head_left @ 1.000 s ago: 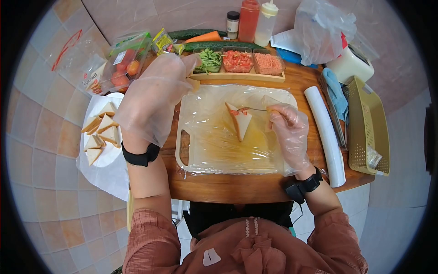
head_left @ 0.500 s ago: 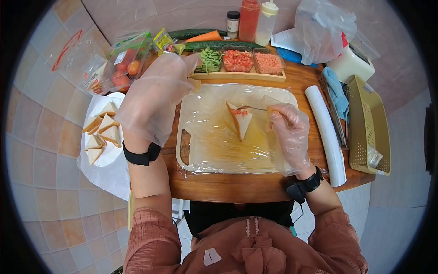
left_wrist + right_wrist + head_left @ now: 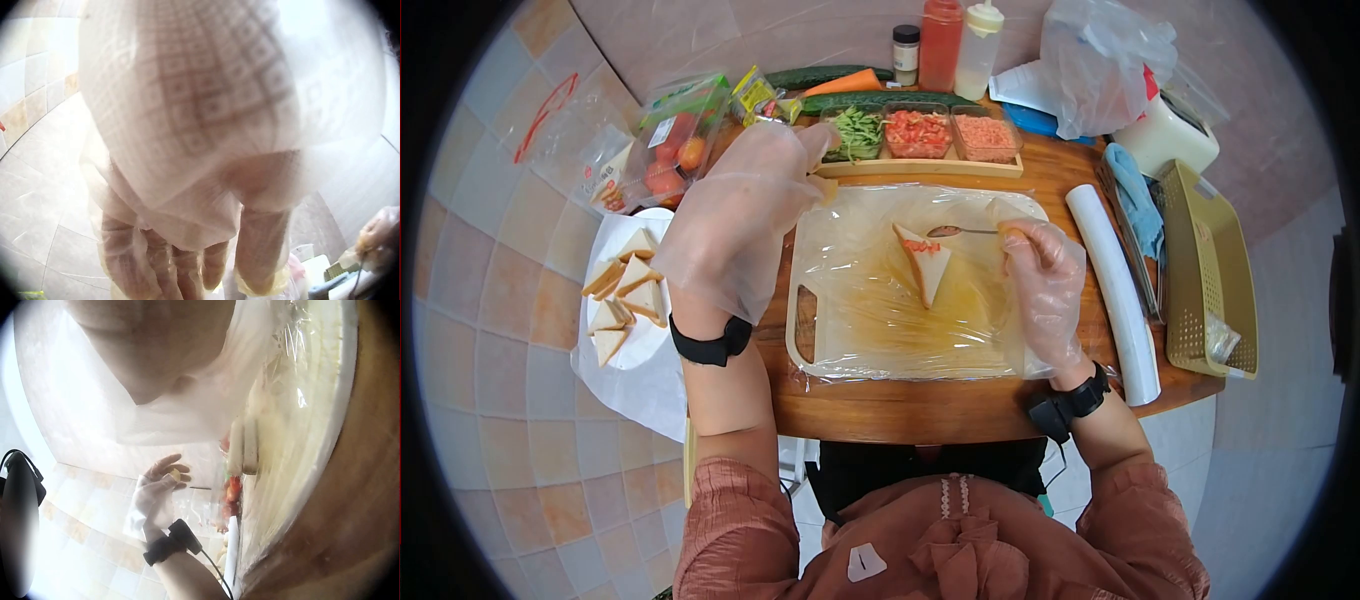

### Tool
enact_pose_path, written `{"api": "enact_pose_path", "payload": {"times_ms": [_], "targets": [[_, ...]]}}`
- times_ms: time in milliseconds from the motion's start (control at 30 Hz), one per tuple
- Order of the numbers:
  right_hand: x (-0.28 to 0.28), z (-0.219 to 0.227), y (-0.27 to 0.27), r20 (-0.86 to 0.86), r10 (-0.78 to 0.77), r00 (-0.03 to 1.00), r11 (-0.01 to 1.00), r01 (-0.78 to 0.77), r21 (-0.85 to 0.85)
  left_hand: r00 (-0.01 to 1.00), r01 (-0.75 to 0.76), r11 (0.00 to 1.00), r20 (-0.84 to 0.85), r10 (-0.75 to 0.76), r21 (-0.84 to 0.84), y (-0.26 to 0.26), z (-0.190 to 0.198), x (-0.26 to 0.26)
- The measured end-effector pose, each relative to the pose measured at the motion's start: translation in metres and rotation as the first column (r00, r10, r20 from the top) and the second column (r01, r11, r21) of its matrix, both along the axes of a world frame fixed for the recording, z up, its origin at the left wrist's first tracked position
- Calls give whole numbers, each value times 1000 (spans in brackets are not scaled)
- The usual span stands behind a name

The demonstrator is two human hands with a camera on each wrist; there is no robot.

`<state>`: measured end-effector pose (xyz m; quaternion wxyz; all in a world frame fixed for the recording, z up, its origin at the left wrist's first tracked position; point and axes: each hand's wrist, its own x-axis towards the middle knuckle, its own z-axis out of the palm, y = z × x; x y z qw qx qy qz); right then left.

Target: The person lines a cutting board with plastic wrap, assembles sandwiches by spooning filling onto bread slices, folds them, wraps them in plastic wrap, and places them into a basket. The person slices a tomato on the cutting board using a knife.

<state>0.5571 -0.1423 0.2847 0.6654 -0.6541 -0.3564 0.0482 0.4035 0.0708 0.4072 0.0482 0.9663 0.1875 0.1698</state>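
In the head view a triangle of white bread (image 3: 922, 265) stands on a film-covered cutting board (image 3: 820, 245), with red chopped bits along its top edge. My right hand (image 3: 1045, 285), in a clear plastic glove, pinches the thin handle of a metal spoon (image 3: 970, 231). The spoon's bowl is just to the right of the bread's upper part. My left hand (image 3: 755, 185), also gloved, is raised over the board's left side with its fingers loosely extended. The right wrist view shows that left hand (image 3: 165, 475) with fingers spread and a yellowish glove tip at the thumb.
Behind the board a wooden tray (image 3: 930, 168) carries tubs of shredded greens, red pieces and pink bits. Bread triangles lie on a white plate (image 3: 650, 345) at left. A white roll (image 3: 1112, 295) and a perforated basket (image 3: 1212, 270) are at right. Sauce bottles (image 3: 941, 45) stand behind.
The spoon has drawn back to the right from the bread with my right hand; the red bits stay on the bread. My left hand has hardly moved.
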Motion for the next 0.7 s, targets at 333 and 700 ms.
{"api": "enact_pose_path", "payload": {"times_ms": [333,700], "targets": [[1,0,1,-31,-33,999,999,34,25,1000,30,999,8,-30,-27,1,0,1],[2,0,0,13,-13,1000,999,12,48,982,150,989,115,-147,-17,29,-23,-2]]}}
